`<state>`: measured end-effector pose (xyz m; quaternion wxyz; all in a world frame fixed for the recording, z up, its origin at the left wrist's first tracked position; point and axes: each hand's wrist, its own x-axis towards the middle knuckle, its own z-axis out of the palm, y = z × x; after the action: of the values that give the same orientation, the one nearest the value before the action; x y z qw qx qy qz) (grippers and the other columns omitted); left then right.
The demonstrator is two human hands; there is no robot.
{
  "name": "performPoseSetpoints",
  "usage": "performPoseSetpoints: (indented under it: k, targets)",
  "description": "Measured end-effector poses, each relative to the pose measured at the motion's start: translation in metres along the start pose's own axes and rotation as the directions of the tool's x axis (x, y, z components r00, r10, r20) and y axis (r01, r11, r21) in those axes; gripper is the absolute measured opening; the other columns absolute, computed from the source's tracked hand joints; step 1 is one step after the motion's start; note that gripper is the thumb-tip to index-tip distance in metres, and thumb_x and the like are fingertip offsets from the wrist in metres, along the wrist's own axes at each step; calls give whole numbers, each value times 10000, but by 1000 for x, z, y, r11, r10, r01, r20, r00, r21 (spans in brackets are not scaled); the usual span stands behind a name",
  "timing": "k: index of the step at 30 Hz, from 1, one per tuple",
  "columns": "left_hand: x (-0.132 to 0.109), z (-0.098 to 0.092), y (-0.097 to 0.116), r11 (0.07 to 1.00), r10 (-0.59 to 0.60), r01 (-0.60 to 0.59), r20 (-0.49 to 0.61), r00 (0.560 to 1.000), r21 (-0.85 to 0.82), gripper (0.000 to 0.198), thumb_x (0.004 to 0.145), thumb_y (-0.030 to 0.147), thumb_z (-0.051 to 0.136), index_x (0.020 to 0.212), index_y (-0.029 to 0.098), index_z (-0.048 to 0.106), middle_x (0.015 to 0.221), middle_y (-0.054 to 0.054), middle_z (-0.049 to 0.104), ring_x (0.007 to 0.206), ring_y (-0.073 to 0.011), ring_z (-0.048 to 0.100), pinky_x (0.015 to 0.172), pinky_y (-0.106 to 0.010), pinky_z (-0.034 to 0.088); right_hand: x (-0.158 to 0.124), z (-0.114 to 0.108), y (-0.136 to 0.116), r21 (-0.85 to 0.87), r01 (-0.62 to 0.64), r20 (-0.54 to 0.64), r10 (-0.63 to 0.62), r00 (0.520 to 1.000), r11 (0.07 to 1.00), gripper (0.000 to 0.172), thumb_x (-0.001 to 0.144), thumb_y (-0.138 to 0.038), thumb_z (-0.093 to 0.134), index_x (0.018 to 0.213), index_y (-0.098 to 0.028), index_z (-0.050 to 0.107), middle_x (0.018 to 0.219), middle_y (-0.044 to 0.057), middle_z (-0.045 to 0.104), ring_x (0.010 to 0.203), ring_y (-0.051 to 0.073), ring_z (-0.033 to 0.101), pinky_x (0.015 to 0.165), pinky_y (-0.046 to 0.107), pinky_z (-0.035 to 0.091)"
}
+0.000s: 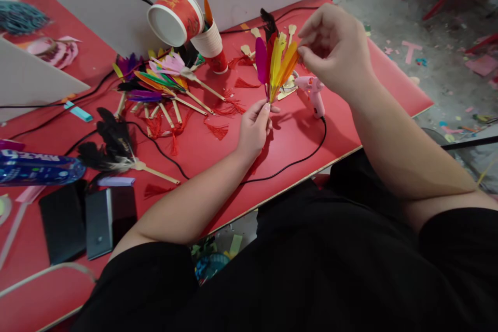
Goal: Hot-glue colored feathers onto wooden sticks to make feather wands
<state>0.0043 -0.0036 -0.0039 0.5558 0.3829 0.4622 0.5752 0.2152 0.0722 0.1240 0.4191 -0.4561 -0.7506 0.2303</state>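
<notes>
One fan of magenta, yellow and orange feathers (276,65) is held above the red counter (291,140), its base pinched and best steadied by the left hand (254,127), its orange edge best touched lightly by the curled right hand (336,49), whose grip cannot be told.

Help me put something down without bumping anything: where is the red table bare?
One bare patch of the table lies between the right forearm and the table's right edge. Another lies inside the curve of the black cable, between the left hand and the glue gun. It is crowded farther left: feather fans, paper cups, a bottle.
</notes>
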Motion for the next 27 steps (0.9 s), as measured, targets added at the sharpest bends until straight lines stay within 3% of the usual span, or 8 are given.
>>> performPoseSetpoints:
  k: [8,13,16,19,22,24,27]
  targets:
    - [0,-1,-1,997,41,-42,20,999,71,44,1138,202,847,1129,233,877,914,11,800,570,-68,504,535,-212,450,-6,7,-6,66,42,-40,-39,998,997,225,970,-292,849,961,-320,626,1073,48,829,923,207,824,819,347,662]
    - [2,-2,-4,998,36,-38,25,999,46,67,1156,223,827,1167,223,893,874,14,783,543,-59,477,527,-210,429,-6,8,-6,3,-45,-9,45,999,999,210,1029,-421,862,1033,-337,669,1169,68,863,1070,249,847,946,375,705]
    - [3,-2,-6,998,51,-52,21,998,47,66,1146,246,843,1159,223,903,850,22,774,536,-52,480,519,-198,415,-6,10,-1,48,0,-27,2,1000,999,304,984,-490,929,1042,-354,664,1158,39,842,1022,288,831,938,468,728]
    - [4,-3,-6,997,62,-63,16,998,52,74,1139,254,844,1148,221,910,838,24,773,533,-48,484,504,-190,403,-7,18,4,124,74,-74,-65,995,989,400,944,-500,986,1118,-359,655,1200,27,790,961,284,800,833,490,701]
    - [4,-2,-5,998,55,-56,15,998,43,86,1143,262,835,1127,222,910,822,25,762,520,-47,471,480,-190,377,-13,33,8,212,114,-176,-77,981,971,548,943,-486,1007,1294,-353,607,1274,52,750,1092,288,791,852,461,686]
    - [3,-2,-5,998,55,-55,14,998,32,94,1144,276,840,1098,226,905,814,27,746,513,-46,460,472,-193,363,-19,43,10,255,105,-201,-54,978,961,634,945,-489,1023,1369,-357,570,1299,66,747,1208,303,779,914,464,702]
    - [3,-1,-4,998,57,-57,11,998,-1,103,1141,281,848,1067,224,893,814,27,732,509,-44,450,466,-197,347,-27,52,12,278,21,-153,23,988,960,700,939,-546,1052,1411,-379,563,1359,74,754,1184,298,782,843,450,717]
